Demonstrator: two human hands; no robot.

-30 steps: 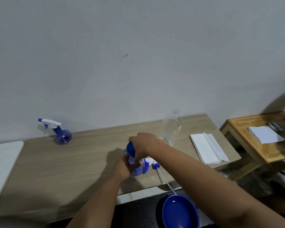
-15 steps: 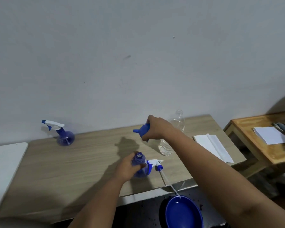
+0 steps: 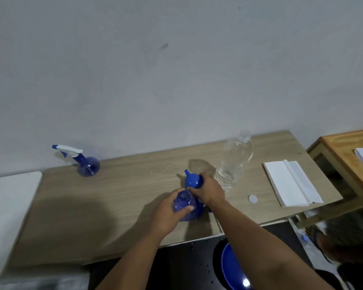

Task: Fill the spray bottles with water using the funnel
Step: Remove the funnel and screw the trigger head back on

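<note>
Far left on the counter (image 3: 117, 197), against the wall: capped blue spray bottle (image 3: 88, 168), upright. Mid-counter near the front edge: left hand (image 3: 169, 214) wrapped around an open-necked blue bottle (image 3: 184, 206). Just behind, touching: right hand (image 3: 209, 191) clasping the blue funnel (image 3: 192, 181), spout tilted up-left. Further right: clear plastic bottle (image 3: 235, 162), white cap (image 3: 252, 198), folded white paper (image 3: 291, 183). Below the edge: blue basin (image 3: 231, 266).

The funnel (image 3: 192, 181) is solid blue, and both spray bottles (image 3: 184, 206) (image 3: 88, 168) are translucent blue, the far one with a white trigger. The table (image 3: 117, 197) shows pale wood grain; the basin (image 3: 231, 268) is blue
</note>
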